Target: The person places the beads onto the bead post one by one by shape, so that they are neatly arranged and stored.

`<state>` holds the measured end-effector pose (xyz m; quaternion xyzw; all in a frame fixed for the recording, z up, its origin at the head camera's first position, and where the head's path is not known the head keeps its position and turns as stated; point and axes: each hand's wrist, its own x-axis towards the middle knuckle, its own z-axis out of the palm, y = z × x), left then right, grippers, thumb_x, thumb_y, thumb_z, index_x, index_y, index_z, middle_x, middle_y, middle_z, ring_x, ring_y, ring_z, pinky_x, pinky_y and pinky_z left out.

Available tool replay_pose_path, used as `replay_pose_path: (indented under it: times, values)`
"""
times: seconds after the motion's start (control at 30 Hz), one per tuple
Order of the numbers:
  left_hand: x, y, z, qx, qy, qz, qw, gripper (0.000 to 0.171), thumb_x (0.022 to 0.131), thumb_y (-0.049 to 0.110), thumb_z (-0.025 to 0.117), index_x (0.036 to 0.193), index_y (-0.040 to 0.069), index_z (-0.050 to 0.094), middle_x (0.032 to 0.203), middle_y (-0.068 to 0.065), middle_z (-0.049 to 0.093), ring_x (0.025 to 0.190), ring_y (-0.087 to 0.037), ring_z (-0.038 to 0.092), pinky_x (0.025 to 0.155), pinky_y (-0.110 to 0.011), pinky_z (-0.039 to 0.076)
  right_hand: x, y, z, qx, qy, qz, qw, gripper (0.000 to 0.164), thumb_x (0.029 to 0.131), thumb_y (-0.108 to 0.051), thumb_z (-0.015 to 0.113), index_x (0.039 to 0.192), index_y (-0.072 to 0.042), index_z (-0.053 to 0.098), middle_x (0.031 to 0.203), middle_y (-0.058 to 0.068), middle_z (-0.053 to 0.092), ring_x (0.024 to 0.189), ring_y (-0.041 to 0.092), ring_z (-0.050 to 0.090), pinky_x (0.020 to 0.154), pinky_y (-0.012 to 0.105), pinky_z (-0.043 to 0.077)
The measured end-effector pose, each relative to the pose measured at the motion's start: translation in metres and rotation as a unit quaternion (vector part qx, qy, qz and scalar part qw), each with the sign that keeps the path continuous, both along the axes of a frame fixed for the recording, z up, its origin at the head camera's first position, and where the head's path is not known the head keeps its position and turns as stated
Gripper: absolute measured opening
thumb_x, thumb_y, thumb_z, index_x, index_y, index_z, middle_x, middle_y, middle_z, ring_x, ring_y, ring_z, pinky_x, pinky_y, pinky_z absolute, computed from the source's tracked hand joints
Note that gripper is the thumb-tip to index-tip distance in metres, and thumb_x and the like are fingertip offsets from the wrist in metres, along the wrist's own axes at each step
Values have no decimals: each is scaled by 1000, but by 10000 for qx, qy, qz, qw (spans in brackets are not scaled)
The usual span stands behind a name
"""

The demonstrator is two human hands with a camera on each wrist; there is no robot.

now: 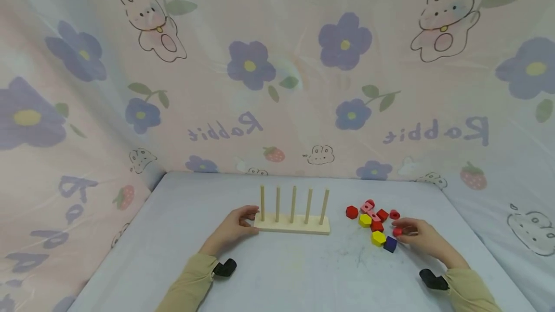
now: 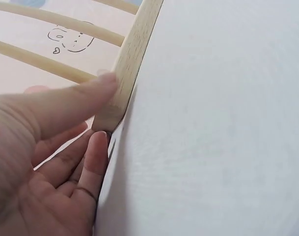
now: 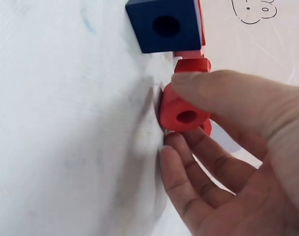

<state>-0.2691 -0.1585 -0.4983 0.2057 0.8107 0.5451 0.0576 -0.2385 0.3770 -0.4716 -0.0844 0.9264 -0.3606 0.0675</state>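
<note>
A wooden stand (image 1: 291,225) with several upright pegs rests on the table, its left end in the grip of my left hand (image 1: 236,225). In the left wrist view the thumb (image 2: 66,108) lies over the end of the base (image 2: 127,73), with other fingers behind and below it. At the right, my right hand (image 1: 419,236) pinches a red bead (image 1: 397,231) with a hole through it. Thumb and fingertips sit on the bead (image 3: 170,110) close to the table in the right wrist view. Beside it is a dark blue block (image 1: 390,244), also holed.
Left of the right hand lie yellow hexagonal beads (image 1: 378,238), a red hexagonal bead (image 1: 351,212), a red block (image 1: 382,214), a pink block (image 1: 366,207) and another red bead (image 1: 394,214). A patterned curtain (image 1: 299,110) hangs behind the white-covered table (image 1: 282,273).
</note>
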Motion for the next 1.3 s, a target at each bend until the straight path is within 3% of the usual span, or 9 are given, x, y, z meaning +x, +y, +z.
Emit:
replay_pose_path:
  times: [0.2,0.37,0.6,0.73,0.87,0.97,1.17,1.3]
  values:
    - [13,5,21,-7,55,106,9999,58,77,-5,75,129,-12,49,109,-28,59,88,-37,59,74,-31,50,0,-1,4,243,20,41,9997,34,83,-8,72,113,4,63,103,11,64,90,27,59,78,41,52]
    - [15,4,29,-5,29,-48,10000,57,78,-6,74,128,-14,48,109,-30,58,94,-43,57,77,-33,50,0,-1,13,470,397,28,9981,30,84,-7,71,112,4,63,102,12,65,88,26,61,77,40,53]
    - [-5,0,3,-103,-105,74,9999,61,75,0,79,129,-5,52,113,-18,62,100,-30,59,79,-29,50,3,-4,40,410,1172,-323,9917,37,87,-8,69,120,6,60,111,24,61,93,35,61,73,35,55]
    - [-8,3,1,-252,-145,189,9994,58,72,2,82,125,-1,58,109,-12,64,95,-26,60,78,-30,50,2,-13,60,83,1622,-508,9854,38,88,-11,70,120,5,59,111,24,62,95,32,63,71,22,53]
    - [-9,8,2,-436,-31,218,9988,54,70,4,84,119,1,63,100,-11,63,89,-24,58,73,-28,48,0,-31,76,-511,1963,-505,9779,41,88,-12,70,123,5,58,112,25,61,92,5,62,72,10,47]
    - [-9,13,2,-548,74,158,9983,52,69,5,85,117,1,65,97,-9,63,87,-23,58,72,-27,47,-2,-51,86,-966,2045,-346,9735,41,89,-12,69,124,4,57,113,24,60,91,-10,56,75,9,45]
    - [-12,20,1,-670,31,200,9975,51,69,10,85,116,6,67,93,-4,62,84,-18,55,71,-26,44,-7,-101,105,-1754,2040,-26,9631,41,87,-11,70,123,4,57,115,22,60,95,-3,60,79,13,46]
    - [-13,25,0,-599,-12,200,9980,51,68,9,86,115,6,67,91,-4,62,81,-17,55,70,-27,44,-11,-136,113,-2439,2068,354,9468,41,85,-6,71,122,5,58,114,22,61,97,7,63,82,18,47]
